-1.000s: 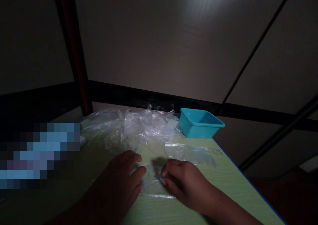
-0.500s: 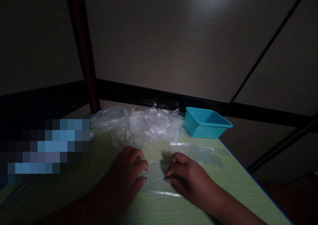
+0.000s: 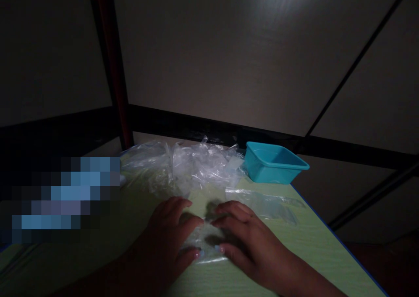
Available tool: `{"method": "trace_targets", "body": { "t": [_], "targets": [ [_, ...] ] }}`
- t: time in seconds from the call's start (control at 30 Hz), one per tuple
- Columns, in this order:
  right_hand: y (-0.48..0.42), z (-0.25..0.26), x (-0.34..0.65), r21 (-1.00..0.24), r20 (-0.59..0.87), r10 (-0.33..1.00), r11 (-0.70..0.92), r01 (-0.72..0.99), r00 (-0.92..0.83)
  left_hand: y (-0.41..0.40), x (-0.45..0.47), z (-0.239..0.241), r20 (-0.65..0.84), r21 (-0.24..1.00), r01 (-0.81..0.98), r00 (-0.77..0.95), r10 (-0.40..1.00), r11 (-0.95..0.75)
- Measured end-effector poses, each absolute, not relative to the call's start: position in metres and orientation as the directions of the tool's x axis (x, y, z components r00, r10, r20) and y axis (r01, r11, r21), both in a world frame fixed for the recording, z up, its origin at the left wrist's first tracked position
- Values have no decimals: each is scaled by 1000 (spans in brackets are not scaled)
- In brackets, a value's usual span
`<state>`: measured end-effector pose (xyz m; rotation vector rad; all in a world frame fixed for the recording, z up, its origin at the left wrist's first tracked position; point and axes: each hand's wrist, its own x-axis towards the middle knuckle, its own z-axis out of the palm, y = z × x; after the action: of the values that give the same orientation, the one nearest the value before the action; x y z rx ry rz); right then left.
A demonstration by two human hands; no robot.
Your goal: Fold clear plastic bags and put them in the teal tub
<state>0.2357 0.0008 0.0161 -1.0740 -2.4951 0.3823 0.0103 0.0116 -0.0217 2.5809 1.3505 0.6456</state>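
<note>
A clear plastic bag (image 3: 209, 240) lies flat on the pale green table (image 3: 196, 284), partly hidden under my hands. My left hand (image 3: 176, 236) rests over its left part, with the thumb apart from the fingers. From the right, my right hand (image 3: 240, 236) reaches over the same bag, fingers spread and thumb near the lower edge. The two hands face each other with a narrow gap between them. Neither hand visibly grips anything. Another clear plastic bag (image 3: 266, 203) lies flat just beyond my right hand.
A crumpled heap of clear plastic bags (image 3: 203, 164) covers the back of the table. Right of it stands a turquoise plastic basin (image 3: 273, 170) near the blue table edge (image 3: 340, 240). A dark panelled wall (image 3: 216, 61) rises behind. A blurred-out patch hides the left side.
My fingers have uncurled from a bent, pinching pose on the bag and spread out over it. The heap and basin stay in place; the view shifts slightly.
</note>
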Motion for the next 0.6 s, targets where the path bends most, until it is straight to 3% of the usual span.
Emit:
{"method": "trace_targets", "body": {
  "t": [0.23,0.4,0.6],
  "targets": [
    [-7,14,232,-326,97,715,680,656,-693,13,6,-22,258,255,702,613,747,-664],
    [-6,4,235,-306,20,736,649,697,-676,9,9,-11,134,346,576,751,646,-741],
    [-5,-1,237,-296,5,778,602,742,-629,7,10,-7,32,406,537,800,599,-740]
  ]
}}
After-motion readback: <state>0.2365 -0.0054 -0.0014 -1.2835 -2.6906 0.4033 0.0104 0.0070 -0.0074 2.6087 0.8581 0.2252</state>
